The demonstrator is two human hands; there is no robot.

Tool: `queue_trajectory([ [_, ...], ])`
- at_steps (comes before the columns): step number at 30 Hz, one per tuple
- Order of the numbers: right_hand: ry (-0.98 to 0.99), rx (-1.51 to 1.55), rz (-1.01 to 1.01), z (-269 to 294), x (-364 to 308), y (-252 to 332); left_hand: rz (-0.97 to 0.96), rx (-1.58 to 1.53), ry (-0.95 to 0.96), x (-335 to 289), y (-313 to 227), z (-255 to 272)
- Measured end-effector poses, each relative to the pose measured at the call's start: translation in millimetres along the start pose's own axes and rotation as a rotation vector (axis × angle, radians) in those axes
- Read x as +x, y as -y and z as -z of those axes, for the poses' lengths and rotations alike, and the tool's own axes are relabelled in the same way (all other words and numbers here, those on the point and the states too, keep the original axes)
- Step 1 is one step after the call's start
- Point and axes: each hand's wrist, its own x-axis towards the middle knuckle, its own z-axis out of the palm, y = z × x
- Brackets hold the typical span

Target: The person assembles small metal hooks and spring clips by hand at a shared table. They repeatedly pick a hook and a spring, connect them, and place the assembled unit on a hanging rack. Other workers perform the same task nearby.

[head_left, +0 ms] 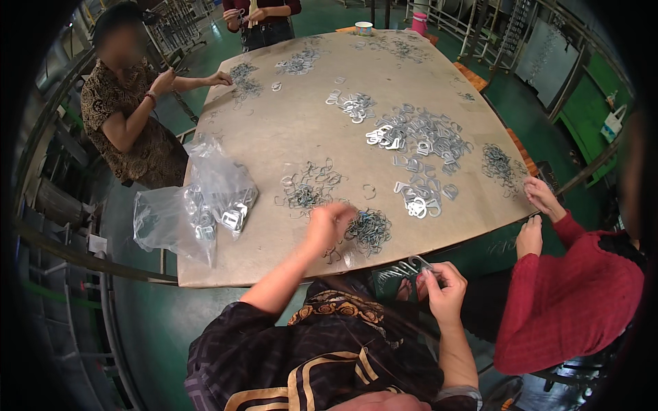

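Note:
My left hand (329, 225) reaches over the table's near edge, its fingers curled together beside a dense pile of thin dark wire hooks (369, 231). Whatever its fingertips may hold is too small and blurred to make out. A looser heap of the same wire pieces (305, 192) lies just beyond it. Off the table's edge, my right hand (445, 288) is closed on a silver metal hook (419, 263), pinched between thumb and fingers. Several thin shiny pieces (392, 272) show to the left of that hook.
Flat silver metal pieces (425, 137) lie heaped at the centre right. A clear plastic bag (219, 185) with metal parts rests at the left. Co-workers stand at the far left (127, 103) and far side (260, 20); a red-sleeved person (569, 294) works close on my right.

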Motion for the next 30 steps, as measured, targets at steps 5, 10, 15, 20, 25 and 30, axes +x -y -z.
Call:
queue_trajectory([
  [5,-0.011,-0.012,0.016,2.0,2.3,-3.2,-0.128,0.597,-0.119,64.7,93.2,37.4],
  [10,-0.012,-0.046,0.025,1.6,5.7,3.6,-0.222,0.964,0.092,85.1,113.9,22.0],
  [15,-0.025,-0.042,0.024,4.5,3.6,4.4,-0.108,0.627,-0.002,84.2,82.3,32.4],
  [20,-0.050,-0.061,0.017,1.9,1.8,-2.5,0.304,-0.163,0.091,81.1,66.3,40.5],
  [25,-0.041,-0.126,-0.023,-5.9,0.1,-9.3,0.174,-0.712,0.336,23.3,-18.6,7.0],
  [30,-0.022,-0.181,0.053,-10.4,-0.7,-5.7,-0.257,-0.508,0.382,-28.6,-83.7,-29.8],
])
